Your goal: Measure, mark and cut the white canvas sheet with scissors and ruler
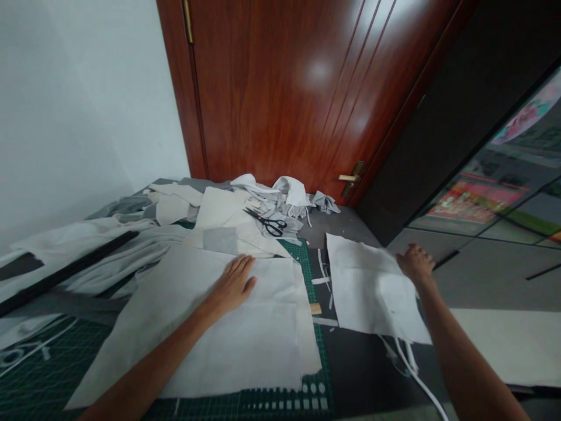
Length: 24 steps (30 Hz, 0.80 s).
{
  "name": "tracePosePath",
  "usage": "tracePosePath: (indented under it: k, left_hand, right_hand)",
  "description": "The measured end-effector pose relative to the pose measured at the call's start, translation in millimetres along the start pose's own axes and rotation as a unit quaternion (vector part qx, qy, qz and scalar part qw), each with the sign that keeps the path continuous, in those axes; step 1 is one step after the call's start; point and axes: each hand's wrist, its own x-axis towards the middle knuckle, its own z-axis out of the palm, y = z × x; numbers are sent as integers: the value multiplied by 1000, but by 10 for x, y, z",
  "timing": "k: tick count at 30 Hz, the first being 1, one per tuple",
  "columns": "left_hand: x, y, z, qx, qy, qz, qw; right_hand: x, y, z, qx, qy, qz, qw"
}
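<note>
My left hand lies flat, fingers stretched out, on a large pale fabric sheet spread over a green cutting mat. The sheet is layered, with a ragged right edge. A smaller white fabric piece lies to the right on the dark tabletop. Beside its upper right edge is my right hand, slightly raised, thumb and fingers apart, with nothing visible in it. Beyond the large sheet, black-handled scissors rest on fabric scraps. A small grey patch lies on pale cloth nearby.
Heaped fabric and a long black bar occupy the left side. A white cable runs under the smaller piece, near thin offcuts and a tan block. A wooden door stands behind, a dark cabinet at right.
</note>
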Motion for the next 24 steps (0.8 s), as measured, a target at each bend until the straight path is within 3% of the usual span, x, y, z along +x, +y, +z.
tracePosePath:
  k: [1,3,5,9,12,17,24]
  left_hand:
    - [21,17,-6,-1,-4,2,1000]
    - [102,69,-23,-11,-12,9,1000]
    - [238,135,-35,-33,-16,17,999]
    - [568,244,3,-69,-22,22,997]
    - [729,259,82,-74,-23,28,997]
    - [834,230,186,-74,-26,40,996]
    - [969,279,272,-90,-57,79,991]
  right_hand:
    - [-122,-97,49,9,8,-3,1000]
    - [-431,-399,133,124,12,-115,986]
    - [-778,-797,206,227,-54,-251,940]
    - [-1290,-1560,382,302,-103,-376,870]
    - [-1310,-1886,561,291,-96,-328,893]
    - [-990,-2074,876,245,-95,-237,935]
    - [-913,-2152,1159,239,-100,-233,937]
